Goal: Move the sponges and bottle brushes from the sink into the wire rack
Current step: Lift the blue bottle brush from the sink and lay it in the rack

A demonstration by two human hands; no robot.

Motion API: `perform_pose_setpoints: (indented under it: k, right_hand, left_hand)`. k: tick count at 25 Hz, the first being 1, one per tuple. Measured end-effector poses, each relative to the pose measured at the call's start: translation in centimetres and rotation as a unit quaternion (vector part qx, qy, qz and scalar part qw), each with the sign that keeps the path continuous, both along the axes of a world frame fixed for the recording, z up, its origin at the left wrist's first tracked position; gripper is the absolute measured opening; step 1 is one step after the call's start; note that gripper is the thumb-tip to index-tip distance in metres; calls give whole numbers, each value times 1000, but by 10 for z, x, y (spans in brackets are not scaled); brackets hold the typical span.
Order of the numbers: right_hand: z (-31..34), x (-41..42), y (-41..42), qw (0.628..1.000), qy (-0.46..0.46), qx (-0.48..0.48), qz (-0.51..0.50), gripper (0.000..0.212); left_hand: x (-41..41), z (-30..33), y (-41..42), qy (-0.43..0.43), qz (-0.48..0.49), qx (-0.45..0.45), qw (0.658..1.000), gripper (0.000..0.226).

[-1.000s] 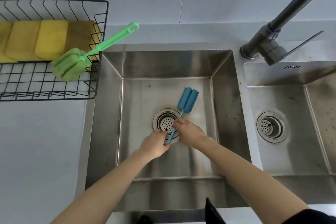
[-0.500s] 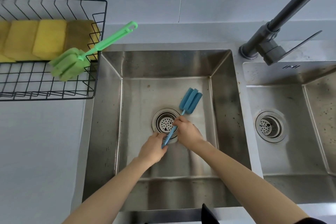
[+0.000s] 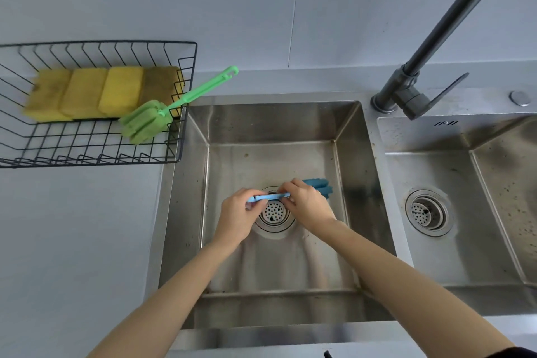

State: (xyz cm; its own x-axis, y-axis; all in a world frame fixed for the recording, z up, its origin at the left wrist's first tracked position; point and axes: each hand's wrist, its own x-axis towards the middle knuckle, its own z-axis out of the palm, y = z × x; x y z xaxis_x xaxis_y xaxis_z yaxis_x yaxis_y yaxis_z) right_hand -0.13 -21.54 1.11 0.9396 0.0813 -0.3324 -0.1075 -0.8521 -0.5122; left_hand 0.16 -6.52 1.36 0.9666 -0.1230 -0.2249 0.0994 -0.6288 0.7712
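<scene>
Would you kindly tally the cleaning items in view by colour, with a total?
Yellow sponges in the wire rack: 4
Green bottle brush, head in the rack: 1
Blue bottle brush, held by both hands over the sink: 1
Total: 6

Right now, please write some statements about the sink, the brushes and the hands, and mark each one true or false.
1. Both hands hold the blue brush over the drain. True: the left hand and the right hand grip its handle.
2. The green brush lies in the sink. False: its head rests in the wire rack.
3. Four sponges sit in the rack. True.
4. Water runs from the faucet. False: no water is visible.
</scene>
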Motion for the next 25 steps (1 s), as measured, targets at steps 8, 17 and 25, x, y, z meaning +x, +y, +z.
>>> perform_pose_setpoints:
  k: [8,17,25]
  right_hand:
    - [53,-7,5,988,-99,97,-66,17]
    - [106,-17,25,912,-106,312,-245,6]
    - [129,-17,36,835,-86,429,-335,4]
  left_hand:
    - [7,47,3,-11,-10,-71,997,24]
    - [-26,54,30,64,-92,-27,993,56]
    - [-28,83,64,-33,-68,-12,997,49]
